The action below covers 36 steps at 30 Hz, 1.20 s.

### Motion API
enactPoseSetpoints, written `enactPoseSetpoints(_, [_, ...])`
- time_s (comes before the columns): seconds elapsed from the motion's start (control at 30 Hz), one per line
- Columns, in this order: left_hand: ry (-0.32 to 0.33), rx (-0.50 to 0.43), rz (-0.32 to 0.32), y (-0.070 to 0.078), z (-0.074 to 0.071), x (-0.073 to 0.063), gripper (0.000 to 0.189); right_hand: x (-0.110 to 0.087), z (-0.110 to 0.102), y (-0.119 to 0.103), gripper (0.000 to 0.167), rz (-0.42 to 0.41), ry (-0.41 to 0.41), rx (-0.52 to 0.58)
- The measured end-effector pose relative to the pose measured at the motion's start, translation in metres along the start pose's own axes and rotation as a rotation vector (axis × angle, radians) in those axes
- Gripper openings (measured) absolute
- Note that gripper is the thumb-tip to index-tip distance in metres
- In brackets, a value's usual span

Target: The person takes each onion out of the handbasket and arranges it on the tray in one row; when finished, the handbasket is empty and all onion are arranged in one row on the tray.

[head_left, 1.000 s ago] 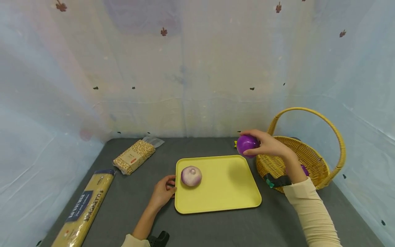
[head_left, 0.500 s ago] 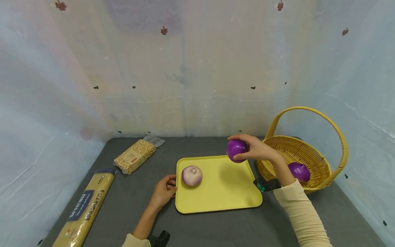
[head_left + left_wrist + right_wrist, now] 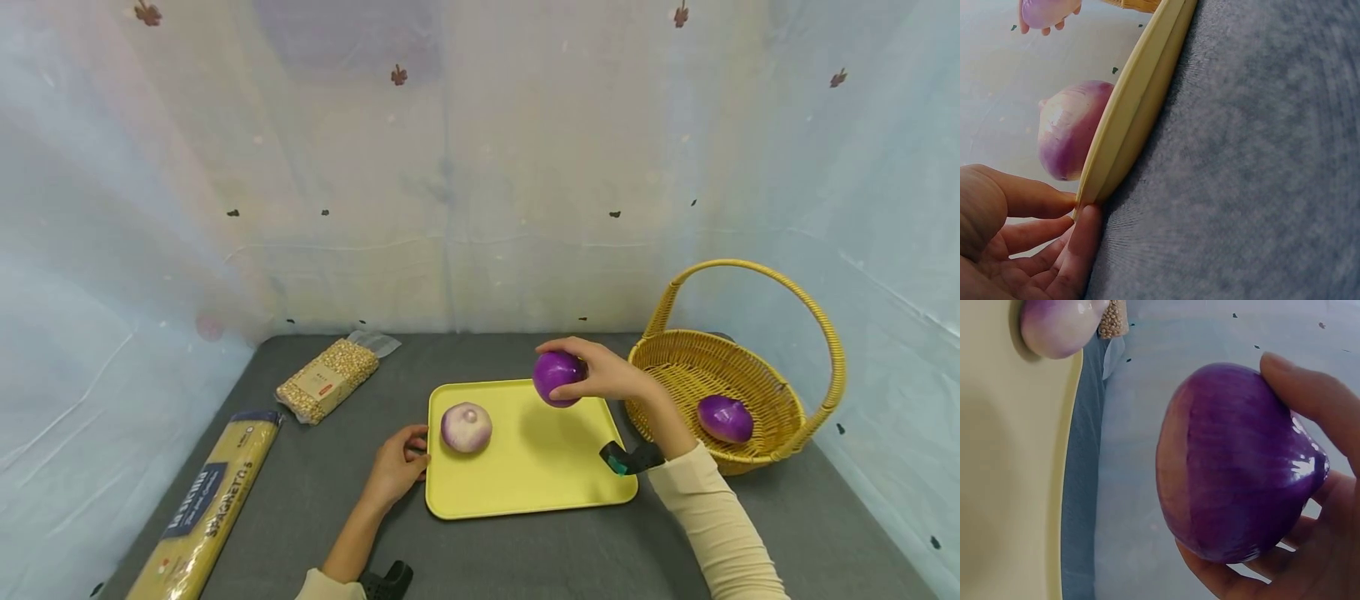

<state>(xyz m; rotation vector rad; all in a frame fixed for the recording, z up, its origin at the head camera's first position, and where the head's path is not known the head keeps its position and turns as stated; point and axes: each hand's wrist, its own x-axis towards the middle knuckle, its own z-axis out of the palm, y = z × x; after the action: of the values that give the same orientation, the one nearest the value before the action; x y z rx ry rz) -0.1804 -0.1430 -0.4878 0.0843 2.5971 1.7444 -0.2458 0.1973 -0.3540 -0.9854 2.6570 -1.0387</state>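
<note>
At the near side, the left hand (image 3: 396, 462) pinches the left edge of the yellow tray (image 3: 525, 492), where a pale onion (image 3: 466, 427) already sits. By the worktop's (image 3: 525, 550) right edge, the wicker basket (image 3: 705, 358) holds a purple vegetable (image 3: 725, 418), probably left to do. Farther back, the right hand (image 3: 603, 373) grasps a purple onion (image 3: 553, 379) above the tray's far right part, not yet set down; the work looks partly done.

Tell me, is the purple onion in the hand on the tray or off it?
Off: the right hand holds the purple onion above the yellow tray; the right wrist view shows a gap between them.
</note>
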Motion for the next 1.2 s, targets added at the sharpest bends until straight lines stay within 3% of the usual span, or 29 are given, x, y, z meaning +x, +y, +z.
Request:
enactPoseSetpoints(0.57, [0.0, 0.009, -0.006, -0.001, 0.002, 0.0, 0.042, 0.009, 0.034, 0.008, 0.063, 0.012, -0.052, 0.083])
enactPoseSetpoints(1.2, [0.009, -0.012, -0.02, -0.002, 0.002, 0.001, 0.042, 0.02, 0.075, 0.027, 0.064, 0.006, -0.116, 0.083])
